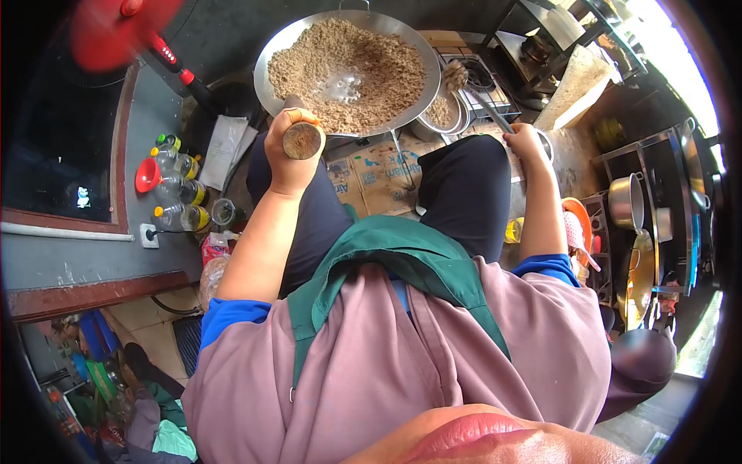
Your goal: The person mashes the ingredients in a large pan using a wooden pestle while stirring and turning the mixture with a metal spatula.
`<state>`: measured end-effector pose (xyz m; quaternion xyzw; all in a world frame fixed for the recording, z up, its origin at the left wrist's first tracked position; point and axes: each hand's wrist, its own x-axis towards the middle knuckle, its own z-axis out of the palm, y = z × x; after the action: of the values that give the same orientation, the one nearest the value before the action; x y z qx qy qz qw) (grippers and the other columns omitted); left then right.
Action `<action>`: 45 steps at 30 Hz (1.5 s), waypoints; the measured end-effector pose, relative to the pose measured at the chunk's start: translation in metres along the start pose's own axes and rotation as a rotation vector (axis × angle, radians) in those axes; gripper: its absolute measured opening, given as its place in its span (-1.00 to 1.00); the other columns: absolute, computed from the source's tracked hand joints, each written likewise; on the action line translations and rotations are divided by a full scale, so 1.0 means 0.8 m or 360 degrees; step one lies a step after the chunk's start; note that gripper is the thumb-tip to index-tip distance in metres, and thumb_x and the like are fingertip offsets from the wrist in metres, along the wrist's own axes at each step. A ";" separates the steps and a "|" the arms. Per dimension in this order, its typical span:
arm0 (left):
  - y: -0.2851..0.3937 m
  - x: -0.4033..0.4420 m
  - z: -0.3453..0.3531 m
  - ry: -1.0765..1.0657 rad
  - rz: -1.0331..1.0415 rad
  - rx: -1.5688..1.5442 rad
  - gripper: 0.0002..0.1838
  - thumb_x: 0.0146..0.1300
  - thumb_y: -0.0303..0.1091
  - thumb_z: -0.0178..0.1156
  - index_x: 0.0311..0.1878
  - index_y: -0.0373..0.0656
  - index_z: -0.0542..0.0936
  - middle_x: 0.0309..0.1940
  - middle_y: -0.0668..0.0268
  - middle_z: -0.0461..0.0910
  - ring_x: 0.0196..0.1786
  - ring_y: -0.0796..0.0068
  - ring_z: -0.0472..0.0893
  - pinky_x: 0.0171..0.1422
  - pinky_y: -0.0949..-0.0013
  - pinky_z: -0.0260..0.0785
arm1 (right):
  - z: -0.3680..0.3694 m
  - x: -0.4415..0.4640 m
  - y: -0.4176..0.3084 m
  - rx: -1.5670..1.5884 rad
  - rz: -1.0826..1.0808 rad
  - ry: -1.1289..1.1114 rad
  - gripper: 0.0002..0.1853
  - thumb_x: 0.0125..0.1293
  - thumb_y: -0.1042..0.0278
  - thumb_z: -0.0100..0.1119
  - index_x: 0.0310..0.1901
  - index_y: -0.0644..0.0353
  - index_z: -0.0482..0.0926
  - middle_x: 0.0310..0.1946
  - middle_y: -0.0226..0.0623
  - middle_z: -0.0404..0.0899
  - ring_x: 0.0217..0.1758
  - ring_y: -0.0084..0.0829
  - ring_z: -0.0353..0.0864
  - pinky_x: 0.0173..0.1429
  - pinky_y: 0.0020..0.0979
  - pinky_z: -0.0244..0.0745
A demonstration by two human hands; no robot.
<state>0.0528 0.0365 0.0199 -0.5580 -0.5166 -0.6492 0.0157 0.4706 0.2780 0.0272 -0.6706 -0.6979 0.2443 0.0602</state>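
A wide metal wok [267, 87] holds brown, crumbly food [309, 66], with a pale bare patch near its middle. My left hand [287, 166] is closed around a thick round wooden handle [302, 142] at the near left rim; its far end is hidden. Off to the right, my right hand [529, 143] grips the handle of a long metal ladle [490, 110]. Brown food clumps [454, 76] cover the ladle's head, which is just beyond the wok's right rim. Below it stands a metal pot [461, 116] with more of the brown food inside.
A gas stove [483, 73] stands behind the pot. Flattened cardboard [371, 179] lies on the floor below the wok. Several bottles [171, 185] and a red funnel [148, 175] line the left wall, near a red fan [116, 31]. Pans hang at a rack [626, 203] on the right; another person [638, 371] is behind.
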 end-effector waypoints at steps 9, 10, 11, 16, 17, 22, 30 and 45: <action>0.002 0.005 -0.004 0.0009 0.0058 -0.0031 -0.70 0.01 -0.74 0.33 -0.24 -0.19 0.50 -0.28 0.30 0.60 -0.18 0.41 0.62 -0.01 0.40 0.47 | 0.001 -0.005 -0.045 -0.0316 -0.0199 0.0372 -0.56 0.20 0.25 0.31 0.11 0.21 0.63 -0.03 0.05 0.66 0.08 -0.02 0.65 0.19 -0.18 0.51; 0.003 0.006 -0.005 0.0003 0.0024 -0.0048 -0.70 0.01 -0.74 0.33 -0.24 -0.19 0.50 -0.29 0.30 0.60 -0.18 0.41 0.62 0.00 0.40 0.46 | -0.009 -0.015 -0.060 -0.0258 -0.0250 0.0384 -0.56 0.20 0.27 0.30 0.12 0.21 0.61 -0.03 0.06 0.66 0.07 -0.01 0.65 0.19 -0.18 0.50; 0.004 0.006 -0.007 0.0000 -0.0009 -0.0064 -0.69 0.01 -0.74 0.32 -0.24 -0.19 0.50 -0.29 0.30 0.60 -0.18 0.41 0.62 0.00 0.40 0.46 | -0.013 -0.017 -0.069 -0.0201 -0.0303 0.0397 -0.56 0.21 0.29 0.28 0.14 0.21 0.60 -0.04 0.06 0.66 0.06 0.00 0.65 0.19 -0.18 0.50; -0.005 0.006 -0.013 -0.0023 0.0004 -0.0108 -0.67 0.00 -0.77 0.32 -0.23 -0.18 0.49 -0.29 0.29 0.60 -0.18 0.40 0.62 -0.01 0.39 0.46 | -0.027 -0.048 -0.133 -0.0570 -0.0678 0.0379 -0.51 0.22 0.48 0.14 0.23 0.05 0.56 0.02 -0.07 0.66 0.14 -0.08 0.61 0.23 -0.17 0.49; -0.005 0.007 -0.014 -0.0025 -0.0006 -0.0116 -0.67 0.00 -0.77 0.32 -0.23 -0.18 0.49 -0.29 0.28 0.60 -0.18 0.40 0.62 -0.01 0.39 0.46 | -0.028 -0.052 -0.151 -0.0630 -0.0675 0.0266 -0.51 0.22 0.49 0.12 0.23 0.01 0.57 0.03 -0.08 0.65 0.14 -0.08 0.61 0.23 -0.18 0.49; 0.006 0.016 -0.020 -0.0010 0.0017 -0.0149 -0.70 -0.01 -0.75 0.31 -0.26 -0.19 0.50 -0.34 0.27 0.57 -0.27 0.40 0.61 -0.11 0.42 0.46 | 0.014 -0.058 -0.219 -0.1171 -0.0724 -0.0013 -0.61 0.27 0.49 0.06 0.08 -0.09 0.66 -0.09 -0.15 0.70 0.03 -0.15 0.69 0.10 -0.18 0.59; 0.002 0.019 -0.028 0.0029 0.0054 -0.0126 -0.68 -0.04 -0.76 0.33 -0.26 -0.19 0.51 -0.36 0.26 0.56 -0.30 0.39 0.60 -0.15 0.42 0.46 | 0.171 0.074 -0.281 -0.1123 -0.0819 0.0225 -0.77 0.34 0.38 0.07 -0.12 0.20 0.70 -0.10 -0.05 0.69 -0.01 -0.14 0.73 0.01 -0.21 0.66; -0.002 0.024 -0.036 -0.0058 -0.0048 -0.0157 -0.70 -0.06 -0.73 0.32 -0.30 -0.17 0.50 -0.34 0.27 0.59 -0.22 0.32 0.64 0.17 0.25 0.43 | 0.056 0.066 -0.244 -0.0936 -0.0648 -0.0349 -0.70 0.29 0.22 0.24 -0.05 0.20 0.73 -0.43 -0.11 0.71 -0.39 -0.18 0.70 -0.22 -0.17 0.58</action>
<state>0.0244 0.0284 0.0371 -0.5621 -0.4924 -0.6638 -0.0310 0.2704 0.3211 0.0574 -0.4766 -0.8596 0.0868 -0.1628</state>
